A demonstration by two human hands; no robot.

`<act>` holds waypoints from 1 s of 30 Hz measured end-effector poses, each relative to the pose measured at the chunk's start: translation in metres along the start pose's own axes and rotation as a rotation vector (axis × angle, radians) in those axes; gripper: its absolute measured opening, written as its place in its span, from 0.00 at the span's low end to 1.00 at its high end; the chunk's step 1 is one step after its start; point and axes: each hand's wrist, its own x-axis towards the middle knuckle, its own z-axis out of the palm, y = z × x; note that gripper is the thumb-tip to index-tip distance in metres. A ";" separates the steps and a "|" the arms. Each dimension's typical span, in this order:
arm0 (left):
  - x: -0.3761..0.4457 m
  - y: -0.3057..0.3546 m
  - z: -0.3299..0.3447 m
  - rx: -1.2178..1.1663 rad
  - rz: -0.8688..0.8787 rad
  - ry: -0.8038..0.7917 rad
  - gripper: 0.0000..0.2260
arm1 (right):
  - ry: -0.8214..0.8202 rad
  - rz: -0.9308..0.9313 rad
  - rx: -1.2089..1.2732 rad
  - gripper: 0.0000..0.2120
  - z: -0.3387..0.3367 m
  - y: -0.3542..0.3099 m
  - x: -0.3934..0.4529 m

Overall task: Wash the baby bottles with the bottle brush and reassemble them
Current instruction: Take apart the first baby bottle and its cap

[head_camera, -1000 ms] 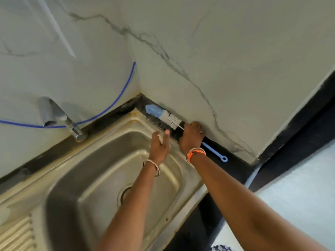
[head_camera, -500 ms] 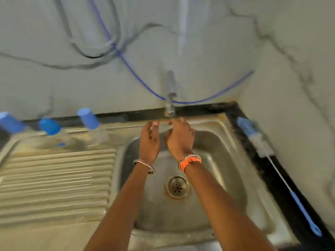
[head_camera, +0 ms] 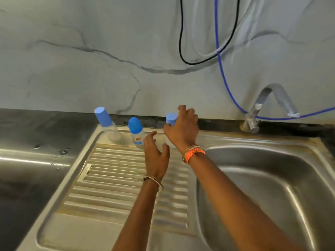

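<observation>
Right hand (head_camera: 182, 127) grips the nearest bottle's blue cap (head_camera: 171, 119) (from above).

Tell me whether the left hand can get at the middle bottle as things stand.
Probably yes: the left hand hovers open just right of the middle bottle, with nothing between them.

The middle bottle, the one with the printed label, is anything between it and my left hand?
Nothing visible. The left hand hangs open just right of the middle bottle, with only bare drainboard between. The right hand is on the rightmost bottle, behind that path.
</observation>
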 end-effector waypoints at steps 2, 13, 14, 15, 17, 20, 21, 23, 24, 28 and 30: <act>0.016 -0.006 0.002 -0.005 -0.019 -0.020 0.22 | -0.101 0.059 -0.099 0.28 0.014 -0.011 0.014; 0.004 0.002 0.003 0.211 0.240 -0.238 0.38 | -0.104 0.098 0.267 0.22 -0.043 0.016 -0.010; -0.007 0.011 0.002 0.241 0.291 -0.224 0.35 | -0.144 0.119 0.330 0.23 -0.054 0.022 -0.019; -0.018 0.022 0.001 0.269 0.317 -0.191 0.31 | -0.203 0.158 0.415 0.23 -0.066 0.027 -0.028; -0.038 0.038 -0.001 0.283 0.294 -0.145 0.26 | -0.305 0.222 0.592 0.18 -0.084 0.042 -0.045; -0.074 0.050 -0.005 0.088 0.195 -0.209 0.24 | -0.472 0.144 0.720 0.13 -0.117 0.063 -0.073; -0.086 0.052 -0.005 0.036 0.174 -0.235 0.24 | -0.525 0.090 0.712 0.14 -0.128 0.070 -0.081; -0.106 0.056 -0.003 -0.039 0.131 -0.293 0.22 | -0.599 0.005 0.696 0.18 -0.147 0.085 -0.091; -0.115 0.060 -0.001 -0.082 0.095 -0.323 0.20 | -0.621 -0.026 0.696 0.18 -0.156 0.094 -0.095; -0.135 0.082 0.011 -0.176 0.001 -0.444 0.15 | -0.659 -0.113 0.782 0.16 -0.185 0.122 -0.111; -0.143 0.092 0.019 -0.326 -0.138 -0.454 0.25 | -0.640 -0.162 0.897 0.14 -0.194 0.133 -0.117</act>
